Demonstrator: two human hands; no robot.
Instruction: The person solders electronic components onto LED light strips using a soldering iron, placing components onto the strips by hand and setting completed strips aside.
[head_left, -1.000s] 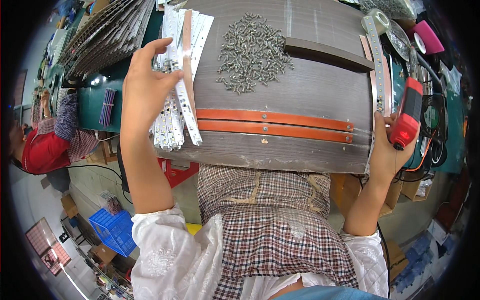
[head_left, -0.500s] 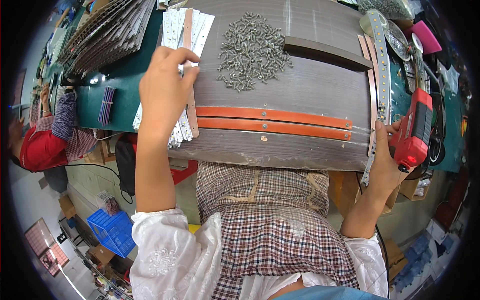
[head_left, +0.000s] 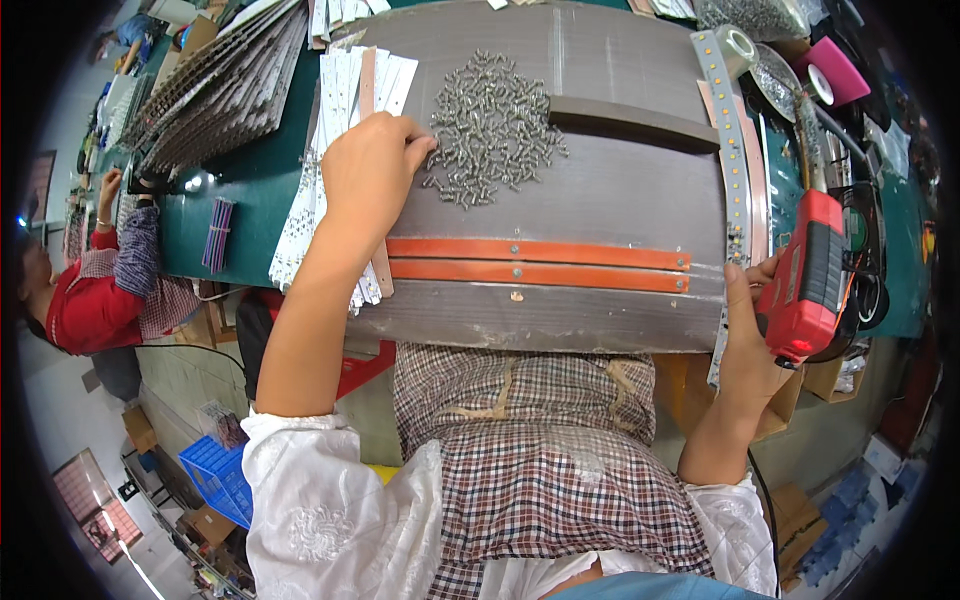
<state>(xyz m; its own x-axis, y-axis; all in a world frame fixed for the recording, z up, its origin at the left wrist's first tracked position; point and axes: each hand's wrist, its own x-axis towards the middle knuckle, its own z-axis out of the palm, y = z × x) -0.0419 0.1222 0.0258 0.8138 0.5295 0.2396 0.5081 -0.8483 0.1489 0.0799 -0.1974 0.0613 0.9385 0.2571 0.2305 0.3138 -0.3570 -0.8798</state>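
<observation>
My left hand point(head_left: 368, 170) reaches over a dark grey work board point(head_left: 600, 200), fingertips pinched at the left edge of a heap of small silver screws point(head_left: 495, 125); whether a screw is between them I cannot see. My right hand point(head_left: 750, 330) grips a red electric screwdriver point(head_left: 808, 275) at the board's right edge. Two orange strips point(head_left: 540, 262) lie side by side across the board near me. A long white LED strip point(head_left: 735, 190) runs along the board's right side.
A stack of white LED strips point(head_left: 345, 110) lies left of the board on the green table point(head_left: 250, 190). Grey panels point(head_left: 215, 90) are piled far left. Another person in red point(head_left: 95, 290) sits at the left. A pink tape roll point(head_left: 830, 75) sits far right.
My left hand has left the white strips and moved right to the screw heap. My right hand with the red screwdriver has shifted down along the board's right edge.
</observation>
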